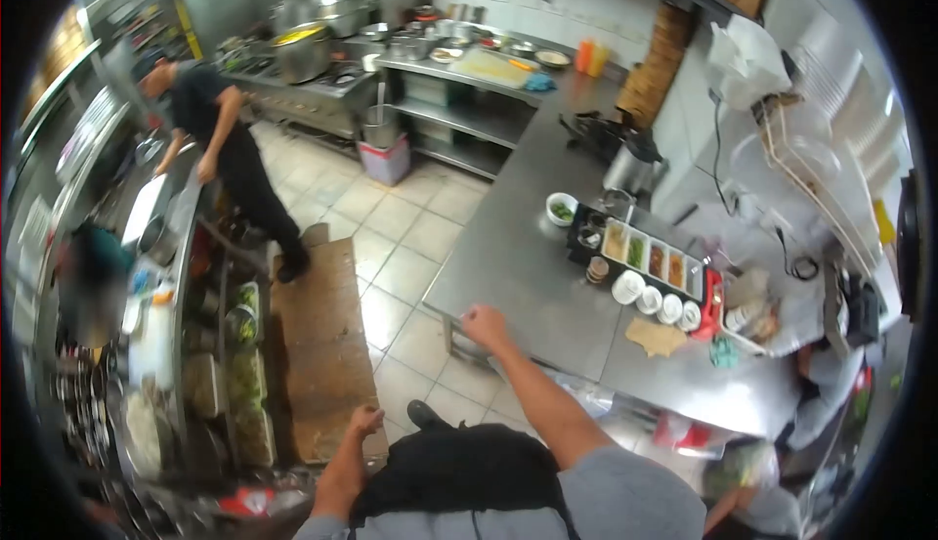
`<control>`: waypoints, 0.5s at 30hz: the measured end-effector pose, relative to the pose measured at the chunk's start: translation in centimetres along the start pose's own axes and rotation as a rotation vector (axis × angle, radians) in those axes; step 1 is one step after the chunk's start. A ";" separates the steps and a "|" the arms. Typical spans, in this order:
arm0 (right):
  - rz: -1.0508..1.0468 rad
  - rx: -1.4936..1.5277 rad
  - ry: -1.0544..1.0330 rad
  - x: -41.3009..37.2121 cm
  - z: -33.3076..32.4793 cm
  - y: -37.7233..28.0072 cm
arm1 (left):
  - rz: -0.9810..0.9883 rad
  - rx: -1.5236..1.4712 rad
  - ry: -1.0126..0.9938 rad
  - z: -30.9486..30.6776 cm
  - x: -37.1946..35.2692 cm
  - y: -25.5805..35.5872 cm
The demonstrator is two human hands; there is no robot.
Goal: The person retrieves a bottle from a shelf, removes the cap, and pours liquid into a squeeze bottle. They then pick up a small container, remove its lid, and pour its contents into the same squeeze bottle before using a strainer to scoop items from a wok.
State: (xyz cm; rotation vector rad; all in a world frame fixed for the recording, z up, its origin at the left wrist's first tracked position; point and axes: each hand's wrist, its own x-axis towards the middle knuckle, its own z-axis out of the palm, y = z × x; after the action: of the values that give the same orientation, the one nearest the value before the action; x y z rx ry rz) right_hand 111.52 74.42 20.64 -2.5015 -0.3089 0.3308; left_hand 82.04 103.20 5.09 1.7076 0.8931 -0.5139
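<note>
The person's left hand (365, 421), its fingers curled narrow, hangs near the flat brown cardboard sheet (322, 345) on the floor; whether it holds anything, I cannot tell. The right hand (484, 326) reaches to the near corner of the long stainless-steel worktop (532, 310), fingers bent inward; contact or grip cannot be told. Farther along the worktop, a round white bowl (550, 216) of chopped greens stands beside a black rectangular condiment rack (586, 217). Beyond, a large metal pot (303, 59) sits on the stove.
</note>
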 end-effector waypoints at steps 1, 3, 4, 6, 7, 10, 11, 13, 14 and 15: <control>0.095 0.008 -0.013 0.9 -0.7 1.5 | -0.086 -0.044 -0.034 -1.8 1.3 0.3; 0.213 -0.093 0.029 2.7 -0.4 6.2 | -0.064 0.049 -0.030 -5.5 2.8 2.8; 0.204 -0.133 0.138 2.1 -0.5 7.6 | -0.047 0.112 -0.001 -7.4 3.8 3.8; 0.195 -0.171 0.319 0.8 -0.4 9.3 | 0.028 0.219 -0.004 -11.1 9.6 2.5; 0.194 -0.165 0.390 0.2 -0.2 9.6 | 0.098 0.301 0.008 -13.3 11.7 1.9; 0.206 -0.081 0.448 -0.8 1.0 9.1 | 0.003 0.069 -0.009 -16.3 12.0 6.7; 0.179 -0.155 0.585 -0.9 0.9 7.8 | -0.017 0.110 -0.011 -17.3 11.9 7.1; 0.179 -0.227 0.725 -1.0 0.8 6.6 | 0.064 -0.036 -0.048 -18.4 14.2 8.5; 0.192 -0.253 0.725 -0.6 0.6 6.4 | 0.066 -0.007 -0.055 -19.3 15.6 9.4; 0.203 -0.284 0.720 -0.4 0.4 6.3 | 0.026 -0.096 -0.103 -20.0 16.6 9.8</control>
State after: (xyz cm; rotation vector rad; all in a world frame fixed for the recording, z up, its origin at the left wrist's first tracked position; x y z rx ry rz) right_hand 111.94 69.51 16.75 -2.7321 0.2049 -0.5741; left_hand 98.06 125.90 5.51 1.5890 0.8085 -0.5286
